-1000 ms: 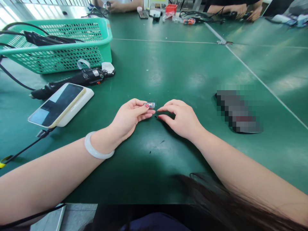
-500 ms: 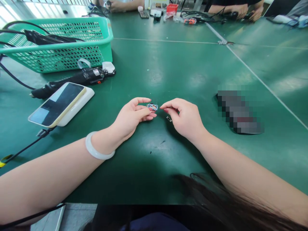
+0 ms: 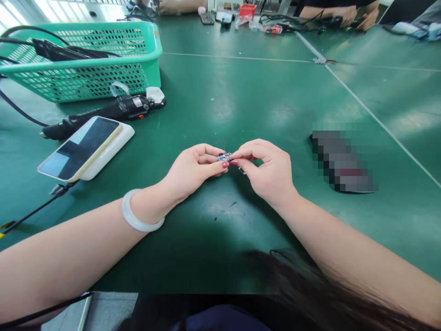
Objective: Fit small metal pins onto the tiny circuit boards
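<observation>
Between my hands is a small circuit board, bluish-white and partly covered by fingers. My left hand, with a pale bangle at the wrist, pinches the board's left part between thumb and fingers. The thumb and forefinger of my right hand are closed together at the board's right edge, touching it; a dark bit shows at these fingertips, too small to name. Just under the right hand, a small light-rimmed frame-shaped piece lies on the green table, partly hidden.
On the left are a phone on a white block, a black corded tool and a green basket with cords. A pixelated dark object lies at right. Across the table, other people's hands are among cables and a red box.
My two hands have come together. The board has shifted slightly right and down and tilted, and my right fingertips now touch its edge. The loose piece stays on the table, more covered.
</observation>
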`<state>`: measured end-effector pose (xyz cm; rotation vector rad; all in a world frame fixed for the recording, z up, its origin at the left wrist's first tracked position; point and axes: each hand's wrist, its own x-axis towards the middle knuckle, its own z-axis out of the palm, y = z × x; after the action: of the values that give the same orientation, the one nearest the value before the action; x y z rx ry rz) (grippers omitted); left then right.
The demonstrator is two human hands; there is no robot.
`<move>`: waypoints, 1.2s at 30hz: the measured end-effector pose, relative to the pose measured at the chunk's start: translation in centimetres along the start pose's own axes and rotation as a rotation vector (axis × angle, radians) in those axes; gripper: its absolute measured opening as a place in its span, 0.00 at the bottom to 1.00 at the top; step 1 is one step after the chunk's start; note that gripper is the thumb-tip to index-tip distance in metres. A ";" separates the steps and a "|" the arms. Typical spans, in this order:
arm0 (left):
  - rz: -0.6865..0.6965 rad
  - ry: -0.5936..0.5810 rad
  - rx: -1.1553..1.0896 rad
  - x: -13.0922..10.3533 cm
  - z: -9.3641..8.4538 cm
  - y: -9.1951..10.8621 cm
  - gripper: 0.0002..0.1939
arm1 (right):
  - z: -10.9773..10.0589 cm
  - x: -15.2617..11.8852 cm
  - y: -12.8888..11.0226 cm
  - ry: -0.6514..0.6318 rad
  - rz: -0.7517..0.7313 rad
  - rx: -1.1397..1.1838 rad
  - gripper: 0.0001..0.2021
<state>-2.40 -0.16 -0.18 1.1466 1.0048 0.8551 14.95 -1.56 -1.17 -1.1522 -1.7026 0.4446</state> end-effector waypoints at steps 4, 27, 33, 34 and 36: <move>0.003 -0.018 0.018 0.0 -0.1 -0.1 0.15 | 0.0 -0.1 0.1 0.004 -0.009 0.001 0.05; -0.013 -0.024 0.014 0.1 0.0 0.1 0.13 | -0.3 -0.1 0.1 -0.068 -0.058 -0.084 0.09; -0.015 -0.029 0.017 0.1 0.0 0.1 0.13 | -0.3 -0.1 0.1 -0.049 -0.098 -0.105 0.09; -0.015 -0.029 0.018 0.1 0.0 0.1 0.13 | -0.3 -0.1 0.1 -0.047 -0.107 -0.115 0.09; -0.016 -0.027 0.020 0.1 0.0 0.0 0.13 | -0.3 -0.2 0.0 -0.044 -0.128 -0.145 0.09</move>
<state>-2.40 -0.06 -0.19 1.1633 1.0010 0.8166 15.21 -1.77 -1.17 -1.1353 -1.8596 0.2731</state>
